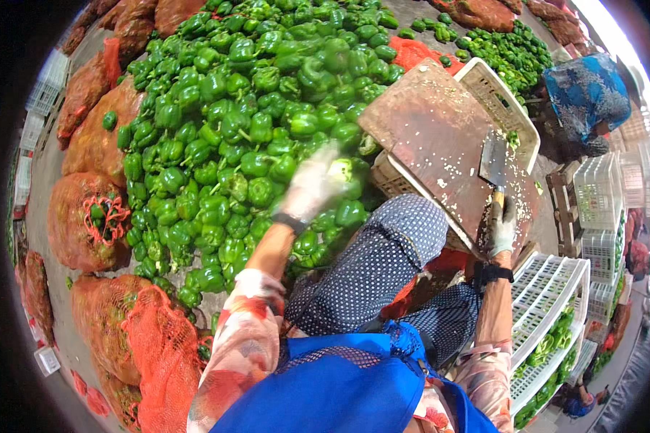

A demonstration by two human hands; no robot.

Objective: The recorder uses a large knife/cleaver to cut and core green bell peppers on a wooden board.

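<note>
My left hand [315, 181], in a pale glove and blurred by motion, is over the heap of green bell peppers [211, 146]. It holds a green bell pepper [342, 172] with a pale cut patch facing up; the exact finger contact is blurred. My right hand [502, 227], also gloved, grips the wooden handle of a cleaver [493, 158]. The broad blade lies on a worn cutting board [420, 122], with pale seeds and pepper scraps scattered around it. Beneath the board, a plastic crate [392, 176] is partly visible. My knee [414, 222] is beside the board's near edge.
Stacked white crates [547, 303] with green peppers stand close at my right. Orange mesh sacks [89, 222] line the left side. Another crate [506, 103] leans beyond the board. A person in blue patterned clothing [587, 92] is at the upper right, near another pepper heap [506, 51].
</note>
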